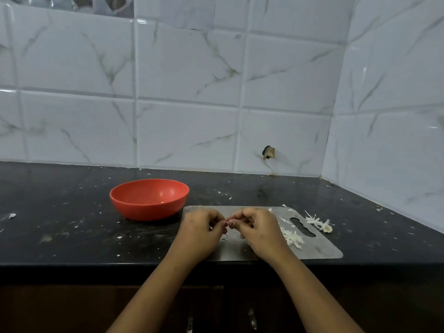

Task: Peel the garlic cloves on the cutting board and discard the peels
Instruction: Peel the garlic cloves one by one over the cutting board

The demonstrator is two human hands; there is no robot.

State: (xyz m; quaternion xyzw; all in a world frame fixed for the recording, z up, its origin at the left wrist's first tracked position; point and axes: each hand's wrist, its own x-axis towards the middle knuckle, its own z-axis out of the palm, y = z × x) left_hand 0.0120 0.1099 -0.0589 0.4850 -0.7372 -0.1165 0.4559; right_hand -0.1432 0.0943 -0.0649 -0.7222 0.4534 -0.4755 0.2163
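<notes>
A grey metal cutting board [319, 248] lies on the black counter near its front edge. Over the board's left half, my left hand [199, 234] and my right hand [257, 231] meet fingertip to fingertip. Both have curled fingers and pinch a small garlic clove [228, 223] between them; the clove is mostly hidden by the fingers. A pile of white garlic peels [292, 236] lies on the board just right of my right hand. More peels with a garlic stub [320, 223] lie on the counter off the board's right end.
A red bowl [149, 198] stands on the counter [60, 224] left of the board, a small pale bit inside it. Peel flecks are scattered over the counter. Tiled walls close the back and right side.
</notes>
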